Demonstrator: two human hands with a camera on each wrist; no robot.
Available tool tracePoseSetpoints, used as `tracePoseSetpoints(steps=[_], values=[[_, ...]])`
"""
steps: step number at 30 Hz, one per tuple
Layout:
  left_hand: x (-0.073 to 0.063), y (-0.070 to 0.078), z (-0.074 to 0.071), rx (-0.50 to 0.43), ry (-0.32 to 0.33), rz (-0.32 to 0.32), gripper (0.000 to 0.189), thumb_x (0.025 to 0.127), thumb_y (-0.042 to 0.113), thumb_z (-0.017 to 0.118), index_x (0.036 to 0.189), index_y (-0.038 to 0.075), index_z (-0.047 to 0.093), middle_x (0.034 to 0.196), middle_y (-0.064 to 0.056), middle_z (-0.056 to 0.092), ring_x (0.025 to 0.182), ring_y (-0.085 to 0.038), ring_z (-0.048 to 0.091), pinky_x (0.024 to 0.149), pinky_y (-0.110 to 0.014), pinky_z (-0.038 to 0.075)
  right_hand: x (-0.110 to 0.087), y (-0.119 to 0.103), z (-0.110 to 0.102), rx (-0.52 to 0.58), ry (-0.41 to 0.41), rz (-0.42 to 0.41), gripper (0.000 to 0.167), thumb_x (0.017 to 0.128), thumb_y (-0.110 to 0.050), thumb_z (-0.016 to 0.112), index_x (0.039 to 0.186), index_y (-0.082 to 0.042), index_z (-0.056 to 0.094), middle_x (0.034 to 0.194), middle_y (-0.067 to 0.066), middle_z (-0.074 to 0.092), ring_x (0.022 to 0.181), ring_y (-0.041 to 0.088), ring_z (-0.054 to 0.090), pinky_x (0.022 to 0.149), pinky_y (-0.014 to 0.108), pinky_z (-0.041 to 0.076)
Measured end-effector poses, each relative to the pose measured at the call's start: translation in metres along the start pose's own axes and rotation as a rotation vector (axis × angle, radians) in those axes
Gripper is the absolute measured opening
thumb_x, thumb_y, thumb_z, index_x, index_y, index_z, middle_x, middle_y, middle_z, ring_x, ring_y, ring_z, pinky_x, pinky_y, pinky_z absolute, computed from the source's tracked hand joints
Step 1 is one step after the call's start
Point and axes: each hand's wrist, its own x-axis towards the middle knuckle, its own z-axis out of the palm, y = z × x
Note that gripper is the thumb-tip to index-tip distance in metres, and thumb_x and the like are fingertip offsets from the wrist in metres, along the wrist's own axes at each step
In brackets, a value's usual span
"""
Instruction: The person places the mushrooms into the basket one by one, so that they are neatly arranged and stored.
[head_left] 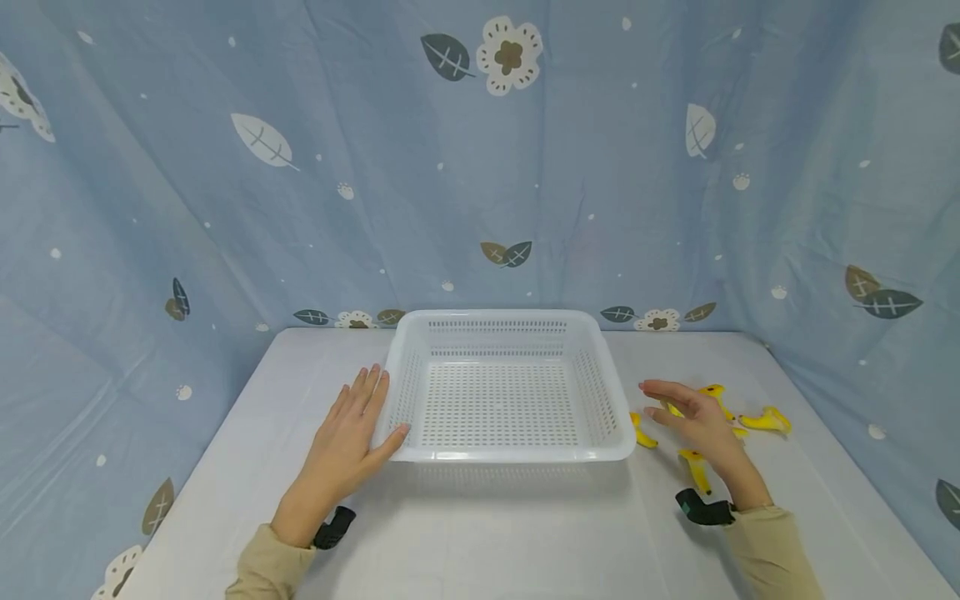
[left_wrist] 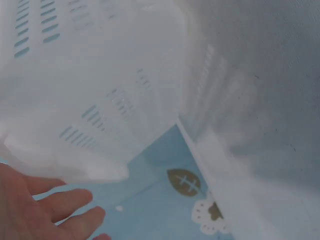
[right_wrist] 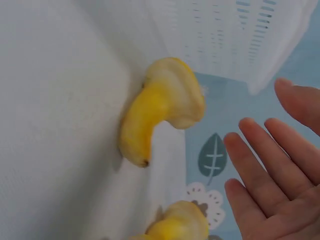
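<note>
A white plastic basket [head_left: 510,455] with slotted walls stands on the table. Along its left rim, the left hand [head_left: 345,446] lies with straight fingers, the thumb reaching to the near-left corner. To the right of the basket, the right hand [head_left: 701,425] hovers with extended fingers and holds nothing, as its bare palm [right_wrist: 280,205] in the right wrist view confirms. Under and around it lie several yellow curved pieces, banana-like with one flared pale end. One yellow piece [head_left: 643,432] is close by the basket's right wall, another [head_left: 696,472] nearer the wrist, and one [head_left: 767,420] farther right.
The table [head_left: 480,542] has a white cover. Blue patterned cloth [head_left: 450,167] hangs behind it and along both sides. A black wrist device [head_left: 703,508] sits at the right wrist, and a similar device [head_left: 334,528] at the left.
</note>
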Motion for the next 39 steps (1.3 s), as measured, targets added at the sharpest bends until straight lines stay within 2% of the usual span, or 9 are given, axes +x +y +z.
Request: tracePoseSetpoints(steps=[2, 7, 11, 15, 19, 25, 30, 39], values=[[0.001, 0.002, 0.002, -0.007, -0.016, -0.008, 0.083, 0.094, 0.045, 0.060, 0.151, -0.008, 0.030, 0.159, -0.024, 0.026, 0.147, -0.041, 0.022, 0.117, -0.058, 0.021, 0.001, 0.003, 0.002, 0.014, -0.032, 0.005, 0.047, 0.094, -0.025, 0.070, 0.136, -0.008, 0.059, 0.135, 0.013, 0.061, 0.124, 0.005, 0.053, 0.105, 0.059, 0.039], [0.002, 0.005, 0.006, -0.024, -0.051, -0.029, 0.090, 0.093, 0.048, 0.060, 0.152, -0.010, 0.026, 0.160, -0.024, 0.022, 0.148, -0.039, 0.020, 0.118, -0.055, 0.019, 0.002, 0.007, 0.008, 0.019, -0.077, 0.004, 0.046, 0.092, -0.022, 0.072, 0.133, -0.003, 0.061, 0.133, 0.014, 0.061, 0.131, 0.031, 0.050, 0.104, 0.056, 0.041], [0.002, 0.006, 0.009, -0.028, -0.057, -0.031, 0.093, 0.092, 0.050, 0.060, 0.151, -0.012, 0.023, 0.160, -0.026, 0.020, 0.148, -0.039, 0.019, 0.119, -0.054, 0.019, 0.003, 0.009, 0.014, 0.064, -0.128, 0.066, 0.048, 0.091, -0.024, 0.073, 0.133, -0.003, 0.061, 0.137, 0.016, 0.058, 0.135, 0.042, 0.042, 0.107, 0.065, 0.034], [0.001, 0.006, 0.011, -0.025, -0.040, -0.021, 0.093, 0.092, 0.049, 0.061, 0.151, -0.013, 0.024, 0.159, -0.027, 0.020, 0.148, -0.040, 0.019, 0.118, -0.055, 0.020, 0.004, 0.009, 0.018, 0.091, -0.158, 0.107, 0.050, 0.090, -0.024, 0.074, 0.133, -0.003, 0.060, 0.139, 0.016, 0.056, 0.137, 0.042, 0.039, 0.109, 0.068, 0.028], [0.000, 0.006, 0.012, -0.023, -0.022, -0.005, 0.092, 0.092, 0.048, 0.061, 0.150, -0.013, 0.025, 0.158, -0.028, 0.022, 0.147, -0.041, 0.020, 0.118, -0.056, 0.021, 0.004, 0.010, 0.021, 0.072, -0.163, 0.092, 0.047, 0.090, -0.020, 0.073, 0.132, 0.000, 0.061, 0.137, 0.018, 0.057, 0.136, 0.043, 0.040, 0.110, 0.066, 0.028], [0.000, 0.006, 0.012, -0.018, -0.023, -0.002, 0.091, 0.092, 0.048, 0.061, 0.151, -0.013, 0.024, 0.158, -0.028, 0.022, 0.147, -0.041, 0.021, 0.118, -0.055, 0.021, 0.006, 0.012, 0.026, 0.012, -0.155, 0.099, 0.043, 0.089, -0.010, 0.072, 0.128, 0.004, 0.063, 0.134, 0.021, 0.059, 0.131, 0.044, 0.046, 0.109, 0.064, 0.031], [0.001, 0.007, 0.012, -0.024, -0.032, -0.013, 0.092, 0.093, 0.049, 0.060, 0.151, -0.012, 0.024, 0.159, -0.027, 0.021, 0.147, -0.041, 0.021, 0.118, -0.055, 0.021, 0.006, 0.011, 0.029, -0.005, -0.133, 0.126, 0.042, 0.089, -0.009, 0.073, 0.127, 0.005, 0.063, 0.133, 0.022, 0.059, 0.130, 0.044, 0.047, 0.109, 0.063, 0.032], [0.000, 0.009, 0.012, -0.018, -0.036, -0.029, 0.093, 0.092, 0.049, 0.061, 0.151, -0.012, 0.024, 0.159, -0.026, 0.021, 0.147, -0.041, 0.020, 0.118, -0.055, 0.019, 0.006, 0.007, 0.031, -0.066, -0.093, 0.105, 0.035, 0.090, -0.002, 0.068, 0.123, 0.007, 0.065, 0.127, 0.023, 0.063, 0.124, 0.044, 0.053, 0.105, 0.059, 0.041]])
